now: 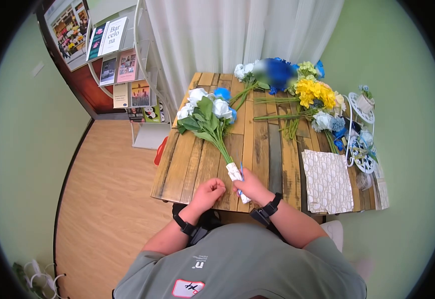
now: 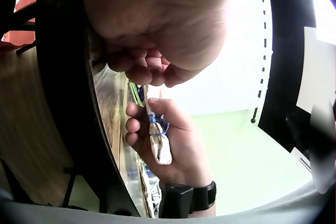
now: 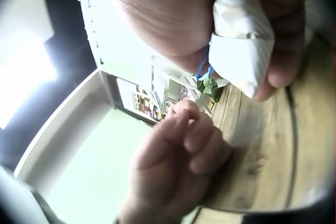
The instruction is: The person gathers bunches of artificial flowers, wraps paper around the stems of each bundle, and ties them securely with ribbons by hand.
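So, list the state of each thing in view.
Left hand, fingers curled, nothing visible in it
Right hand, curled round the wrap
Wrap, tied
Blue tie, wound on
Bouquet, bunched together
Yellow flowers, lying down, open
Paper, spread flat
Curtain, drawn across

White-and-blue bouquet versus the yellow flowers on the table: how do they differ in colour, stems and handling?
The bouquet has white and blue blooms; the yellow flowers are bright yellow.
The bouquet's stem ends are in a pale wrap with a blue tie; the yellow flowers have no such wrap in view.
The right hand grips the bouquet's wrap; no hand touches the yellow flowers.
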`<move>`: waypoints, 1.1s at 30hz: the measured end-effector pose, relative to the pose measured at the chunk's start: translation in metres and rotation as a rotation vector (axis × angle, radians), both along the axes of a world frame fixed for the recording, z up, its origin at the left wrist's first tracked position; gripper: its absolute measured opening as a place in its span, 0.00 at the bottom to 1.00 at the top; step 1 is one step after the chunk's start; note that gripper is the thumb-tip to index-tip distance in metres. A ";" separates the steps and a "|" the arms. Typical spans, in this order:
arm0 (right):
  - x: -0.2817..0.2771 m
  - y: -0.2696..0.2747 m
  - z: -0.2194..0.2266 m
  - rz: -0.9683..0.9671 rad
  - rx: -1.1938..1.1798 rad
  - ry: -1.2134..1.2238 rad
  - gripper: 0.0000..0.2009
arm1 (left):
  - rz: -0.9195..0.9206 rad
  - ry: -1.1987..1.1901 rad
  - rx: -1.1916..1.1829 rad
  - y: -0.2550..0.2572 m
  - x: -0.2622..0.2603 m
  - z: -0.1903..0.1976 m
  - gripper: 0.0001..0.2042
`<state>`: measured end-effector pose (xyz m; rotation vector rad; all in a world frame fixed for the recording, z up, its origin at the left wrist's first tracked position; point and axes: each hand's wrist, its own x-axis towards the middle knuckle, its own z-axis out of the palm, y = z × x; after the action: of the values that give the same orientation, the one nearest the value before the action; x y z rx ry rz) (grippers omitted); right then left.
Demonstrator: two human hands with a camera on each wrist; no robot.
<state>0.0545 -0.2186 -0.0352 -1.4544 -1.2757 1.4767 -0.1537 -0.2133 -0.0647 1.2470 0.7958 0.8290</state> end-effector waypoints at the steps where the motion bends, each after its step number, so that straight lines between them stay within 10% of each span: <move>1: -0.002 -0.003 0.000 -0.016 0.028 0.053 0.13 | 0.030 -0.019 -0.049 0.001 0.003 0.001 0.03; 16: -0.027 -0.018 0.013 0.051 0.300 0.321 0.21 | 0.230 -0.202 -0.132 0.019 0.039 0.040 0.12; 23: 0.050 -0.056 -0.001 -0.089 0.624 -0.458 0.11 | 0.301 -0.156 -0.229 0.043 -0.015 0.054 0.09; 33: 0.085 -0.069 -0.005 -0.302 0.717 -0.676 0.04 | 0.264 -0.015 0.050 0.173 -0.032 0.088 0.06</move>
<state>0.1399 -0.2875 -0.0405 -1.5657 -1.6422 0.2392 -0.1859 -0.0402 0.0232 1.1933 0.9451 1.0760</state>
